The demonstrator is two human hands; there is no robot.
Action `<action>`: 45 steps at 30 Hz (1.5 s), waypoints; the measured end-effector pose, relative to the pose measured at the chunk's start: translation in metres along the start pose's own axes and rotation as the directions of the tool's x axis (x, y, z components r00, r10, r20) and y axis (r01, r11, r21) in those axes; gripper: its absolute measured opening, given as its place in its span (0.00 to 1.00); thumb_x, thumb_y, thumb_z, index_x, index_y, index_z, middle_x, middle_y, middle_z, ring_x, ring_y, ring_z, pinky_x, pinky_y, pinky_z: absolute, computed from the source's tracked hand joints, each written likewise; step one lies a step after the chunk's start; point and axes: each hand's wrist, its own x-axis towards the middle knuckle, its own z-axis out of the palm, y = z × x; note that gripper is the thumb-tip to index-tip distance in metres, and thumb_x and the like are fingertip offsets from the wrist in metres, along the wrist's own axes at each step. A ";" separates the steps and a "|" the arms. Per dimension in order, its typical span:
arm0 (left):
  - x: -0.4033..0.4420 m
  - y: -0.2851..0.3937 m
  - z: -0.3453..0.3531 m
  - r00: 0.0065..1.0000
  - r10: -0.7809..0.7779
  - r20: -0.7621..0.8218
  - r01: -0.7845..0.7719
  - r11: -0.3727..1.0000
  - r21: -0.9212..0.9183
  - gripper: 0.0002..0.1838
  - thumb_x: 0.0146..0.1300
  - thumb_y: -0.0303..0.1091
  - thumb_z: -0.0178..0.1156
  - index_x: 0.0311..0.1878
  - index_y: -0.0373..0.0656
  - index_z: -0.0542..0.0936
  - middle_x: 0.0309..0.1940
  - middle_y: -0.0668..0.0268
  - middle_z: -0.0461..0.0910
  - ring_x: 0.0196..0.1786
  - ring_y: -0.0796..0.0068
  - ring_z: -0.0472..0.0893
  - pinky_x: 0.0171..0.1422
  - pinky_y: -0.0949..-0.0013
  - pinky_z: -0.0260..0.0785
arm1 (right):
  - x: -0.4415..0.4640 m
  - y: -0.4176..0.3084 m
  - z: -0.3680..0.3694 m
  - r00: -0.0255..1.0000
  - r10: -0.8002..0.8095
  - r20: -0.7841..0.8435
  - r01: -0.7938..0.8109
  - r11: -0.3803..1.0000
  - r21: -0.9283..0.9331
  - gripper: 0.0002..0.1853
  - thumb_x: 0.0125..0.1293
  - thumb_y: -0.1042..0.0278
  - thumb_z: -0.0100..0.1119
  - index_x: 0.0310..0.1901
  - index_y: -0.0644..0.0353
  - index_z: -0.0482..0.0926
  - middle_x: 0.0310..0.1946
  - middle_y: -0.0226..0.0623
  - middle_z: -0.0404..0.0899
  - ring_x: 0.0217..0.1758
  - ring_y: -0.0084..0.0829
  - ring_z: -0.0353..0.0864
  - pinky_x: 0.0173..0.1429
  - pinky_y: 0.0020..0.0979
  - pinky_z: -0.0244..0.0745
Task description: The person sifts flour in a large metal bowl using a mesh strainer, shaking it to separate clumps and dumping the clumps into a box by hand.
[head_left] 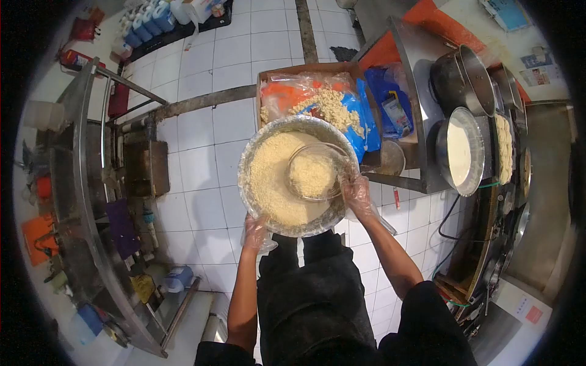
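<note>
A large metal bowl [249,204] holds pale yellow, crumbly meal. My left hand [255,230], in a clear plastic glove, grips its near left rim. Inside the bowl, on the right, is a round sieve [337,190] with a heap of the same crumbs in it; its mesh cannot be made out. My right hand [356,194], also gloved, is closed at the sieve's right side, and what looks like its metal handle runs past my wrist. Just beyond the bowl, a cardboard box [287,69] contains plastic bags and pale crumbly lumps.
A metal worktable [417,91] stands to the right, with a deep pot [455,79] and a basin of pale liquid [464,152]. At the left is a metal rack [85,177]. Blue jugs [149,21] stand at the back on the tiled floor [195,137].
</note>
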 end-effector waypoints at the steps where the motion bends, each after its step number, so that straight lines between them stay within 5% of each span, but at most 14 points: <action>1: -0.001 0.001 0.001 1.000 0.018 0.009 -0.017 1.000 -0.026 0.27 0.58 0.30 0.59 0.60 0.39 0.64 0.49 0.62 0.74 0.47 0.70 0.76 0.50 0.67 0.70 | -0.001 0.005 0.002 0.999 0.031 -0.021 -0.031 1.000 -0.005 0.19 0.59 0.77 0.50 0.53 0.57 0.74 0.25 0.39 0.80 0.26 0.17 0.70 0.30 0.29 0.70; 4: -0.004 -0.004 -0.001 1.000 0.018 0.024 -0.018 1.000 -0.024 0.28 0.59 0.30 0.59 0.61 0.39 0.62 0.50 0.62 0.73 0.48 0.70 0.75 0.51 0.66 0.69 | -0.006 -0.024 -0.015 0.998 0.066 0.018 -0.067 0.995 0.072 0.20 0.58 0.73 0.54 0.55 0.53 0.73 0.35 0.48 0.80 0.31 0.43 0.80 0.37 0.38 0.73; 10: 0.002 -0.014 -0.008 1.000 0.015 -0.021 -0.014 0.999 0.049 0.28 0.59 0.31 0.59 0.61 0.39 0.62 0.51 0.61 0.72 0.49 0.69 0.75 0.51 0.66 0.70 | -0.003 0.008 -0.001 0.953 -0.206 -0.221 0.236 0.964 0.120 0.18 0.57 0.71 0.57 0.51 0.46 0.76 0.31 0.51 0.79 0.32 0.48 0.80 0.35 0.40 0.73; 14: 0.002 -0.002 -0.001 1.000 0.013 -0.022 -0.008 0.978 0.208 0.28 0.59 0.31 0.58 0.62 0.39 0.62 0.51 0.61 0.73 0.48 0.69 0.76 0.50 0.66 0.70 | -0.021 0.005 -0.013 0.999 -0.028 0.027 0.031 0.993 -0.110 0.20 0.56 0.68 0.58 0.52 0.48 0.75 0.30 0.54 0.77 0.33 0.55 0.76 0.36 0.44 0.72; 17: 0.006 -0.026 -0.017 0.999 0.034 -0.034 -0.037 0.995 -0.089 0.28 0.58 0.32 0.58 0.62 0.38 0.63 0.49 0.61 0.75 0.47 0.69 0.76 0.50 0.67 0.70 | -0.014 0.000 -0.006 0.977 -0.023 -0.211 0.091 0.944 0.318 0.18 0.57 0.72 0.54 0.51 0.56 0.75 0.31 0.51 0.80 0.34 0.49 0.80 0.39 0.40 0.74; 20: -0.007 0.008 0.009 0.999 -0.005 -0.040 0.007 0.998 0.064 0.29 0.58 0.33 0.58 0.62 0.38 0.63 0.48 0.61 0.75 0.46 0.69 0.76 0.50 0.68 0.70 | -0.018 -0.020 -0.026 0.981 0.114 0.159 -0.078 0.973 -0.219 0.19 0.59 0.79 0.50 0.53 0.62 0.72 0.40 0.45 0.81 0.41 0.34 0.81 0.45 0.32 0.74; 24: -0.005 0.011 0.008 0.999 0.005 -0.051 0.006 0.977 0.215 0.29 0.57 0.33 0.59 0.62 0.37 0.63 0.47 0.61 0.75 0.44 0.70 0.76 0.48 0.68 0.70 | 0.007 -0.020 -0.029 0.989 -0.032 -0.146 0.113 0.802 0.587 0.29 0.56 0.84 0.53 0.61 0.61 0.63 0.51 0.42 0.74 0.51 0.32 0.74 0.52 0.29 0.72; 29: -0.007 0.003 0.007 0.996 0.028 -0.085 -0.020 0.995 0.097 0.27 0.57 0.33 0.59 0.59 0.37 0.65 0.45 0.61 0.76 0.42 0.70 0.77 0.46 0.68 0.70 | 0.061 -0.030 -0.069 0.922 -0.103 -0.374 0.212 0.941 0.265 0.32 0.58 0.78 0.56 0.65 0.58 0.58 0.54 0.42 0.71 0.53 0.33 0.73 0.57 0.31 0.69; 32: -0.002 0.001 0.001 1.000 0.015 -0.006 -0.014 0.995 0.095 0.27 0.57 0.32 0.59 0.60 0.38 0.65 0.47 0.61 0.75 0.44 0.70 0.76 0.47 0.68 0.69 | 0.088 -0.046 -0.072 0.872 0.124 -0.473 0.000 0.967 0.253 0.30 0.60 0.76 0.54 0.64 0.58 0.59 0.55 0.44 0.70 0.53 0.35 0.74 0.58 0.30 0.68; 35: -0.007 0.008 0.007 1.000 -0.004 -0.014 0.005 0.995 0.101 0.29 0.57 0.33 0.58 0.62 0.38 0.63 0.49 0.59 0.74 0.48 0.68 0.75 0.52 0.66 0.67 | 0.130 0.026 -0.051 0.705 -0.615 -0.353 0.194 0.646 -0.738 0.29 0.61 0.76 0.51 0.65 0.58 0.58 0.56 0.48 0.69 0.53 0.41 0.74 0.59 0.31 0.68; 37: -0.005 0.015 0.010 0.997 0.007 -0.083 0.017 0.960 0.281 0.30 0.57 0.33 0.58 0.63 0.38 0.62 0.49 0.59 0.74 0.50 0.66 0.74 0.55 0.66 0.66 | 0.144 0.040 -0.048 0.793 -0.458 -0.403 0.248 0.845 -0.474 0.28 0.60 0.79 0.49 0.64 0.58 0.59 0.57 0.48 0.68 0.56 0.46 0.71 0.61 0.37 0.65; 40: -0.021 0.029 0.019 0.992 -0.014 -0.127 0.055 0.944 0.325 0.31 0.56 0.34 0.58 0.63 0.37 0.62 0.50 0.58 0.73 0.52 0.64 0.73 0.58 0.65 0.63 | 0.109 -0.048 -0.074 0.626 -0.667 -0.405 0.396 0.719 -0.572 0.26 0.60 0.82 0.48 0.62 0.58 0.62 0.54 0.49 0.69 0.54 0.43 0.71 0.62 0.37 0.63; 41: -0.021 0.033 0.023 0.992 -0.020 -0.121 0.057 0.951 0.304 0.31 0.56 0.34 0.58 0.62 0.37 0.62 0.50 0.58 0.73 0.52 0.63 0.73 0.59 0.65 0.63 | 0.094 -0.066 -0.076 0.763 -0.545 -0.348 0.382 0.814 -0.437 0.26 0.61 0.81 0.48 0.62 0.59 0.62 0.53 0.48 0.70 0.52 0.43 0.72 0.60 0.37 0.65; 45: -0.011 0.027 0.015 0.997 -0.065 -0.043 0.073 0.978 0.194 0.31 0.56 0.34 0.58 0.63 0.36 0.61 0.52 0.57 0.72 0.52 0.64 0.73 0.59 0.65 0.63 | 0.063 -0.073 -0.061 0.924 -0.293 0.247 0.373 0.832 -0.410 0.26 0.62 0.78 0.44 0.64 0.53 0.61 0.53 0.46 0.70 0.42 0.44 0.76 0.47 0.37 0.73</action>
